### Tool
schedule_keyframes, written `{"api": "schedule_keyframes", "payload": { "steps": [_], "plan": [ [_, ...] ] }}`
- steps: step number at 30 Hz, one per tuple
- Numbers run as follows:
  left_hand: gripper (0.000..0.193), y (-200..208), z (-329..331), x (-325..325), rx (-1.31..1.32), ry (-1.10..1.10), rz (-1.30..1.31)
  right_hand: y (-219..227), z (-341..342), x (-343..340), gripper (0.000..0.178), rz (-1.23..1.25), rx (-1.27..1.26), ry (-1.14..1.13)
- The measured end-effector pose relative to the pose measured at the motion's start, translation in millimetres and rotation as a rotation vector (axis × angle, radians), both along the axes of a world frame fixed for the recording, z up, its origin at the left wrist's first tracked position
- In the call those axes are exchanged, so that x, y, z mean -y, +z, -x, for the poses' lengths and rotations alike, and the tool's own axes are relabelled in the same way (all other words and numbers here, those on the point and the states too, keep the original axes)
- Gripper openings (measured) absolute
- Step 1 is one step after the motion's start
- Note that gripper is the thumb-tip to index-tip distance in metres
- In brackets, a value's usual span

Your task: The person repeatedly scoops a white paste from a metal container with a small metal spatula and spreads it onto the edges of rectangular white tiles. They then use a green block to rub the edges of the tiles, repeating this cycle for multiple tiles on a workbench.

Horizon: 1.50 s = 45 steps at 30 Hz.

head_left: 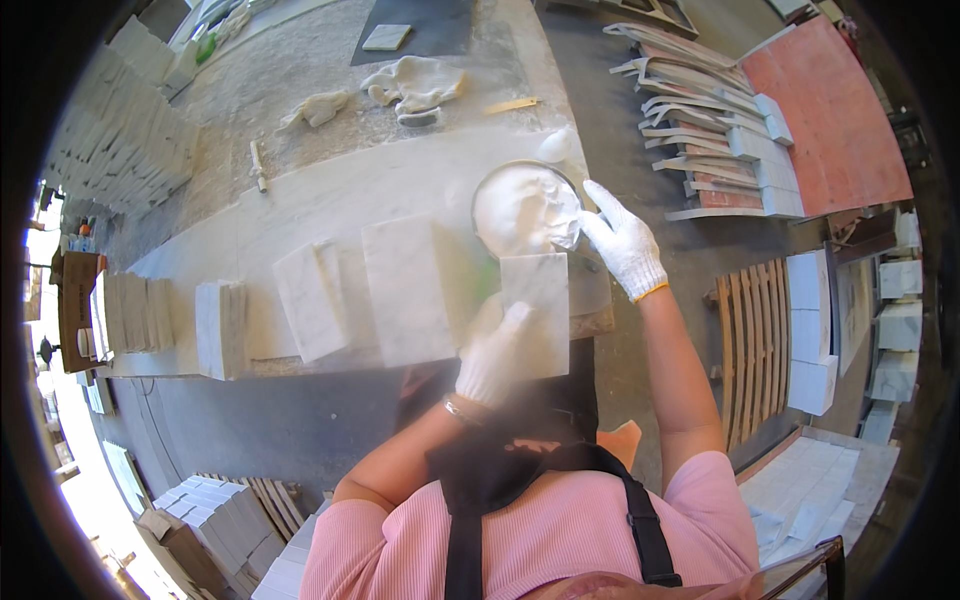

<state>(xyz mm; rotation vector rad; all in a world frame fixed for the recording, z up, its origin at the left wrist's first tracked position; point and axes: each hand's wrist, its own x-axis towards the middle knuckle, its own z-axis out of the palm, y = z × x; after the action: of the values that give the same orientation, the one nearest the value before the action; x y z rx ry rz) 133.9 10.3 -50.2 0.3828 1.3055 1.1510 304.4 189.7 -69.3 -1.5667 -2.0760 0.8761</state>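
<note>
My left hand, in a white knit glove, grips a pale marble tile at its left edge, with the thumb lying across the tile's face. The tile stands upright at the near edge of the worktable. Just beyond it is a round, dark-rimmed bowl heaped with thick white paste. My right hand, gloved in white with a yellow cuff edge, is at the bowl's right side, fingers stretched and apart, nothing visible in them. Haze blurs the left hand's fingers.
Two tilted marble tiles and tile stacks line the table on the left. Farther back lie crumpled cloths and a flat yellowish strip. Slatted pallets and stacked white tiles stand on the right.
</note>
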Motion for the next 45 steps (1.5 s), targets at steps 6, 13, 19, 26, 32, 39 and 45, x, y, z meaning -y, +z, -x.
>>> {"api": "schedule_keyframes", "payload": {
  "steps": [6, 13, 19, 26, 32, 39, 45],
  "plan": [
    [0.044, -6, 1, -4, -0.036, 0.012, 0.004, 56, -10, 25, 0.036, 0.172, 0.121, 0.164],
    [0.04, -9, -1, -6, 0.064, 0.082, -0.047, 51, 4, 30, 0.029, 0.02, 0.181, 0.313],
    [0.046, -7, 0, -6, -0.082, 0.027, -0.019, 52, -10, 19, 0.023, -0.195, 0.023, 0.192],
    [0.044, -10, 1, -8, 0.036, 0.06, 0.0, 52, -3, 2, 0.022, 0.244, -0.227, 0.106],
    [0.042, -15, 2, -8, 0.099, 0.071, -0.022, 33, 5, -8, 0.022, 0.382, -0.282, 0.112],
    [0.043, -15, 4, -7, -0.004, 0.007, -0.034, 41, -4, -6, 0.025, 0.48, -0.392, 0.024],
    [0.046, -15, 6, -7, -0.075, -0.034, -0.049, 59, -4, 8, 0.024, 0.481, -0.425, 0.056]
  ]
}}
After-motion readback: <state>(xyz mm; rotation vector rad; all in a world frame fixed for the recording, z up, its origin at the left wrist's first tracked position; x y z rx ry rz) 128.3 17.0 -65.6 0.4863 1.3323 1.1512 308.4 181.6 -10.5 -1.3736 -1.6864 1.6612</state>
